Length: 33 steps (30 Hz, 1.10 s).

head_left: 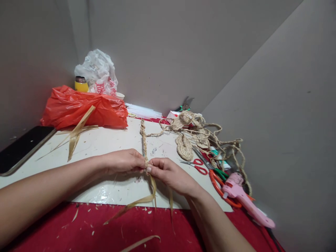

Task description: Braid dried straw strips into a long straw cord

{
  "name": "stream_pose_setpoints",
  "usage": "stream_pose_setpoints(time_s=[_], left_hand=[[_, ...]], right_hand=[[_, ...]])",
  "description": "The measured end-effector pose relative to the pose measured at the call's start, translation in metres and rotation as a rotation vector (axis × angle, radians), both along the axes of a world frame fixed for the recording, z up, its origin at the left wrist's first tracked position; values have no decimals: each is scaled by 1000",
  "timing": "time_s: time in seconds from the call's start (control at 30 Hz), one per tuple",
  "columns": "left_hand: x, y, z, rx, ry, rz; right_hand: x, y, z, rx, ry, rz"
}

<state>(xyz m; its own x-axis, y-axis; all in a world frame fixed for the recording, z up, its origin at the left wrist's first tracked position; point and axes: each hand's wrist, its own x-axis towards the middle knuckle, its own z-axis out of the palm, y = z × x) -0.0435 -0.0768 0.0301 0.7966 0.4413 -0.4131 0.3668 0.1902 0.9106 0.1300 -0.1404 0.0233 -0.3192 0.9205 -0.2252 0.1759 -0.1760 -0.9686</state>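
A braid of dried straw-coloured leaf strips [144,143] runs down the middle of the white board, its far end joined to a thin cord. At the near end of the braid, my left hand [128,161] pinches it from the left. My right hand [164,171] is closed on the same spot, thumb and forefinger pressed together. Loose leaf strips [153,189] hang below my fingers toward the board's front edge. The exact crossing of the strips is hidden by my fingertips.
Braided coils [184,147], small red-handled scissors [198,166], large orange-handled scissors [219,185] and a pink glue gun [241,196] crowd the right. On the left are a phone [25,148], dry leaf strips [78,131] and a red plastic bag [84,108]. Grey walls [157,52] stand behind.
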Motion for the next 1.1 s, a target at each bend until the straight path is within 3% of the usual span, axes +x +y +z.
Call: stream_pose_setpoints(time_s=[0.17, 0.3, 0.6, 0.83, 1.0, 1.1], left_hand=[[-2, 1, 1, -110, -31, 20], [-1, 0, 1, -133, -44, 16], [2, -3, -2, 38, -20, 70], [3, -3, -11, 265, -10, 94], [3, -6, -15, 253, -39, 106], [3, -8, -14, 214, -27, 104]], right_hand=[[0, -1, 5, 66, -19, 67], [0, -1, 6, 111, -99, 44], [-8, -6, 9, 180, -258, 33], [6, -10, 21, 213, -446, 39], [-10, -20, 15, 82, -402, 72], [-24, -27, 8, 171, -506, 58]])
